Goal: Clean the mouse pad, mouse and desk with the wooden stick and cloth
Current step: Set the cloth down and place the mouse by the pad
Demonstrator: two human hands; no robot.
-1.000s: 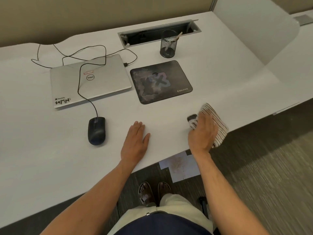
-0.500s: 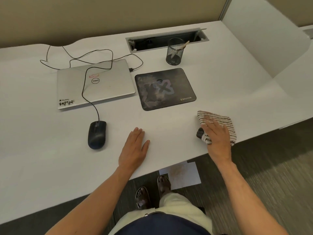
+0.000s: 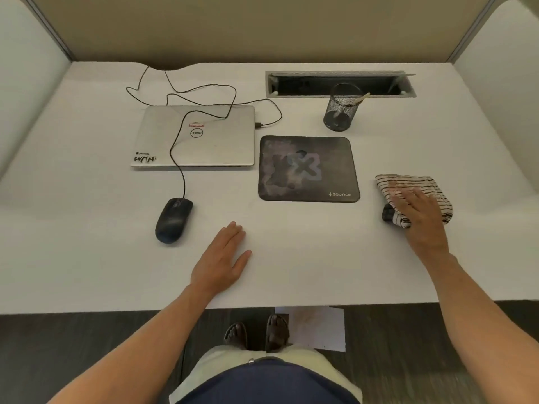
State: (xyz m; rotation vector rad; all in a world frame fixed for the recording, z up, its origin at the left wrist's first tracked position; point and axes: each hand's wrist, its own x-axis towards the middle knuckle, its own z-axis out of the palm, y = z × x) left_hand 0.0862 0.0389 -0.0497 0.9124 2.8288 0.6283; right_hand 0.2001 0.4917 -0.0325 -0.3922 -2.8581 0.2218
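From the head camera, a person stands at a white desk (image 3: pixel 291 258) enclosed by beige partition walls. The left hand (image 3: pixel 221 262) lies flat and palm down on the bare desk surface near the front edge, fingers straight and close together, holding nothing. The right hand (image 3: pixel 420 217) is spread flat, palm down, on a white cloth with thin dark stripes (image 3: pixel 411 185) at the right side of the desk, pressing it against the surface; the fingers look blurred. A small dark object (image 3: pixel 388 212) peeks out from under the cloth's left near corner; what it is cannot be told.

Just left of the cloth lies a dark rectangular mouse pad with a faded X print and a small white logo (image 3: pixel 307 169), flat on the desk and apart from the cloth. A black wired computer mouse (image 3: pixel 173 220) sits to the left of the left hand, off the pad, its thin black cable (image 3: pixel 178 158) running across the lid of a closed silver laptop (image 3: pixel 194 137) on the far left. Beyond the pad stands a black wire-mesh cup (image 3: pixel 341 107) with a pale wooden stick (image 3: pixel 360 98) leaning out of it to the right. Behind the cup, a long open cable slot with a grey metal frame (image 3: pixel 339 84) is set into the desk.
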